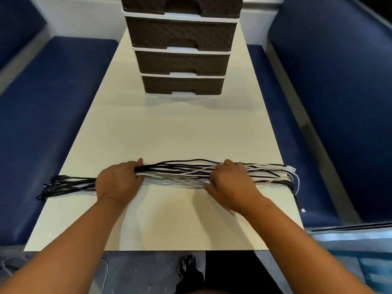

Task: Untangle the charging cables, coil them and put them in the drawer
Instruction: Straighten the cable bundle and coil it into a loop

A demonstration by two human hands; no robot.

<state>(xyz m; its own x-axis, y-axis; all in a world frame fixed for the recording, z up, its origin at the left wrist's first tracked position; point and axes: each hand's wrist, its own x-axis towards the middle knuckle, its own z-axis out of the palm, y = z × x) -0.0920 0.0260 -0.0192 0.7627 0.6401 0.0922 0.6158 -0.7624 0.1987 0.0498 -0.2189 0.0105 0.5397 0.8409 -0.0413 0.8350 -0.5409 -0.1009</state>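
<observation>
Several black and white charging cables (178,174) lie bunched in one long bundle across the near part of the cream table (169,128), their long axis running left to right. Black ends (61,184) trail off to the table's left edge, and white plugs (291,169) with a few loose ends reach the right edge, one hanging over it. Left hand (117,182) is clenched around the bundle left of its middle, thumb on the far side. Right hand (230,184) sits over the bundle right of its middle, fingers curled into the strands and apparently pinching some of them. Between the two hands the strands cross one another, so the untangling looks unfinished and no coil is made yet. Pulling along the left-right axis, away from either grip, seems the natural way to free a strand; both hands are about equally near. Well beyond, at the far end, stands a brown woven-pattern drawer unit (182,60), all drawers closed. Blue padded benches (53,124) flank the table.
</observation>
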